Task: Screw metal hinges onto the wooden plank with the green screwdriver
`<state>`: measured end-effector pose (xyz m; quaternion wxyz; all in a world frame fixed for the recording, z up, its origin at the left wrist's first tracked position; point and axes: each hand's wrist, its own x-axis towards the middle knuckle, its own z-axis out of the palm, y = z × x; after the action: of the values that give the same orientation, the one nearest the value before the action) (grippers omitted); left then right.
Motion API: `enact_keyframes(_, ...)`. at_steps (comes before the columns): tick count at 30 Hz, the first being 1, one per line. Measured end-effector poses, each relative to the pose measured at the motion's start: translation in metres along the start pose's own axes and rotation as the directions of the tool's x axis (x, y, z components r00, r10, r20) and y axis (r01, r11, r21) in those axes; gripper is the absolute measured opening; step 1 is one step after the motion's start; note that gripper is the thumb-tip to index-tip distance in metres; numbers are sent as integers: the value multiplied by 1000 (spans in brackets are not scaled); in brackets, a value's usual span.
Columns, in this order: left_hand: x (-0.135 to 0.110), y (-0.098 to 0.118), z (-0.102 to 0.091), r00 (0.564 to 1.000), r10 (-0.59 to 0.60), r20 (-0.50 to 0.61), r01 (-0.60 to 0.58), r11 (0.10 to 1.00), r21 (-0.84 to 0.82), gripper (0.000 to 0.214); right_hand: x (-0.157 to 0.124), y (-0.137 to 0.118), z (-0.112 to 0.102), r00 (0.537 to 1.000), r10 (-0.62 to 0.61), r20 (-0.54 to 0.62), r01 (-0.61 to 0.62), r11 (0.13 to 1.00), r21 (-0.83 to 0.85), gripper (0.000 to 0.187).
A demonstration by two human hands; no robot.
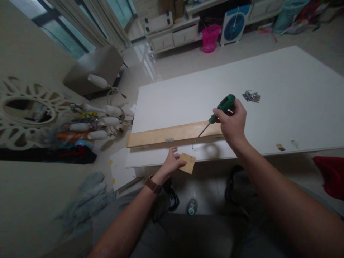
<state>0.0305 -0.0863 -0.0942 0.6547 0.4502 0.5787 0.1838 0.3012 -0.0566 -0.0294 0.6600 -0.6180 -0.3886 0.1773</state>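
The green screwdriver (pixel 221 107) is up in the air over the near edge of the white table (pixel 282 71). The right hand (pixel 233 123) has its fingers wrapped tight around the green handle. The thin metal end slants down and to the left, and its tip is just beside a small screw (pixel 192 146) that stands on the table edge. I cannot tell if the tip touches the screw. Just below the screw is a little wooden square (pixel 188 163) that sticks out past the table edge. The left hand (pixel 172 163) pinches its left side with thumb and fingers closed on it. There is a watch (pixel 152 185) on that wrist. Behind the screw, a long wooden strip (pixel 161 136) lies flat on the table with a small metal hinge (pixel 169 140) on its front side. Some loose hinges (pixel 252 96) lie farther back, well apart from the hands. A bottle (pixel 192 206) stands on the floor under the table edge. The screwdriver is tilted, so I think the tip could slip off the screw and knock it over. The tip could also poke the left hand, which is very near. The square hangs off the edge, so a loose pinch could drop it.
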Motion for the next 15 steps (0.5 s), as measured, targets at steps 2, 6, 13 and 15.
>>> enact_keyframes(2,-4,0,-4,997,-6,-75,2,998,-58,96,-2,-4,1,1000,5,-1,-5,1000,4,27)
enact_keyframes(6,-5,5,-12,986,23,-168,-42,993,-108,106,-7,-9,2,1000,4,-19,-3,1000,16,28)
enact_keyframes(13,4,8,-16,978,33,-204,-61,989,-137,95,-8,-5,-2,999,-32,-7,32,999,0,28)
enact_keyframes(15,6,8,-17,977,34,-209,-65,988,-143,88,-6,-4,-3,999,-35,4,35,999,0,28)
